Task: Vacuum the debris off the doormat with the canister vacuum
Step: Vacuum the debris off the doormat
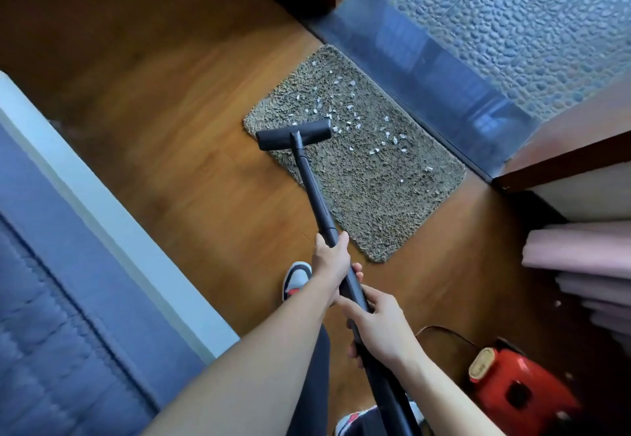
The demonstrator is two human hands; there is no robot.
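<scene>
A shaggy grey-brown doormat (375,189) lies on the wooden floor by a dark threshold. Several small white bits of debris (341,108) are scattered over its far half. The black floor head (293,134) of the vacuum sits on the mat's near-left corner, just short of the debris. A black wand (314,189) runs back from the head to me. My left hand (331,261) grips the wand higher up, and my right hand (379,323) grips it lower down, near the hose. The red canister (515,388) stands on the floor at the lower right.
A blue sofa or bed with a white edge (102,213) fills the left side. A wooden door frame (563,162) and pink folded fabric (580,248) stand at the right. Pebbled tiles (512,26) lie beyond the threshold (426,84). My shoe (297,278) is near the mat.
</scene>
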